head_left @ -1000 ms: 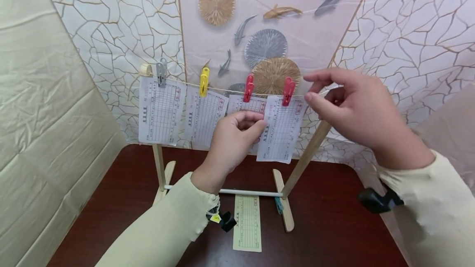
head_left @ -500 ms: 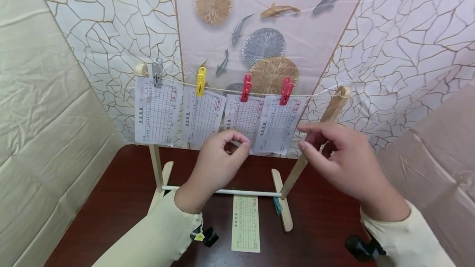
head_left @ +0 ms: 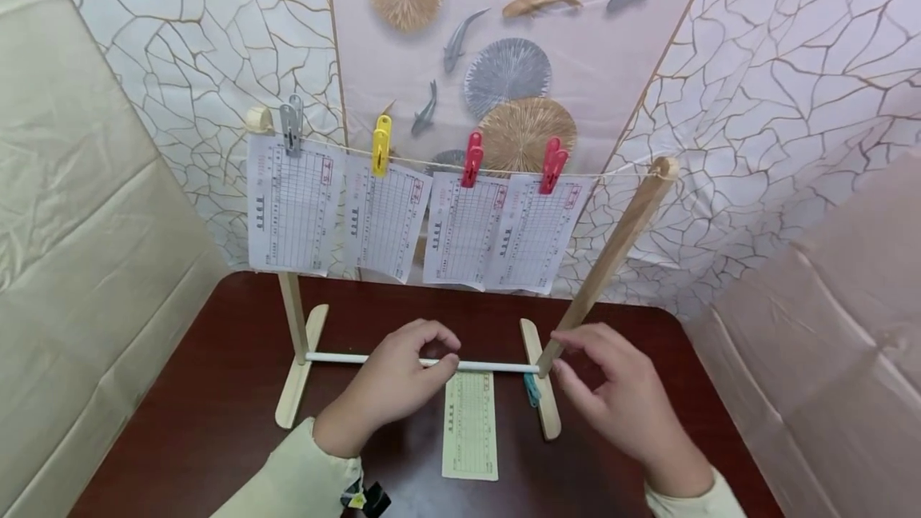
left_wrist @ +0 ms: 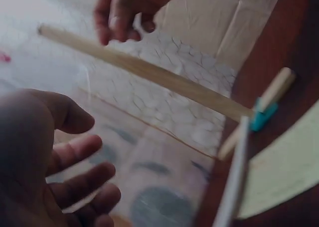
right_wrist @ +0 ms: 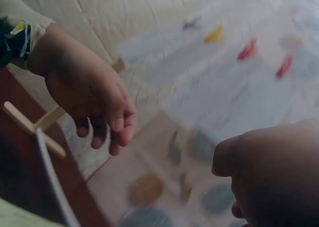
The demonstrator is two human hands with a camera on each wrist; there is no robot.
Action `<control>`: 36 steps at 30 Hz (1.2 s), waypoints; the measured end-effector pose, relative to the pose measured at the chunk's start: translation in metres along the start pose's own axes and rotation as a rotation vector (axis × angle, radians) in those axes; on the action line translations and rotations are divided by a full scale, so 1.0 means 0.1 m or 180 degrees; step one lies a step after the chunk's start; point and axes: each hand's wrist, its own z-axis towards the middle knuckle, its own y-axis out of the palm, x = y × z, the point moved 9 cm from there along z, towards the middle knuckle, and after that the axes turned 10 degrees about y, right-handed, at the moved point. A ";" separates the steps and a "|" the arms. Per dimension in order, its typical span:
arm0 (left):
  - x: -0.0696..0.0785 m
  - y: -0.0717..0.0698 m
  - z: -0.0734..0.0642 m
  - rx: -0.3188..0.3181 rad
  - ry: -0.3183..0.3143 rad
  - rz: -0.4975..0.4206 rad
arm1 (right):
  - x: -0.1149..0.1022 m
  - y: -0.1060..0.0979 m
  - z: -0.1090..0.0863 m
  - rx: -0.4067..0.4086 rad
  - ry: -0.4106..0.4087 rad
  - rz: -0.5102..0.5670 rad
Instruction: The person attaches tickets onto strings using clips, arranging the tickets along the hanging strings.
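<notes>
In the head view my left hand hovers over the white crossbar, fingers loosely bent and holding nothing. My right hand is near the foot of the rack's right wooden post, thumb and fingers apart with nothing between them. Between the hands a yellow-green printed slip lies on the table. A teal clothespin sits at the right foot of the rack. Above, white printed slips hang from a string: one by a grey clothespin, one by a yellow clothespin, two by red clothespins.
The wooden rack's left post and flat feet stand on a dark red-brown table. Patterned cloth with fish and round motifs hangs behind. Plain fabric walls enclose both sides.
Both hands have come down from the hanging slips toward the table. The rightmost white slip, swung forward earlier, now hangs beside the others. The head view has tilted slightly downward.
</notes>
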 end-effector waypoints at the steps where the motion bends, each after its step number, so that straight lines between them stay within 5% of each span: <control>1: -0.10 0.04 -0.02 -0.0030 -0.0073 0.0008 | 0.06 0.06 -0.06 0.0044 0.0029 0.0018; 8: -0.66 0.40 -0.16 -0.0364 -0.0436 -0.0291 | 0.54 0.55 -0.43 0.0088 0.0396 0.0058; 13: -0.87 0.61 -0.28 -0.0407 -0.0482 -0.0188 | 0.83 0.88 -0.63 0.0008 0.0542 -0.0300; 23: -0.88 0.89 -0.60 -0.0383 -0.0283 0.0597 | 1.07 1.17 -1.01 0.0031 0.0847 -0.0674; 30: -0.85 0.99 -0.61 -0.0246 -0.0139 0.1314 | 1.09 1.25 -1.04 0.0102 0.0803 -0.0724; 36: -0.87 0.97 -0.61 -0.0428 -0.0120 0.1390 | 1.08 1.35 -1.01 0.0178 0.0734 -0.0690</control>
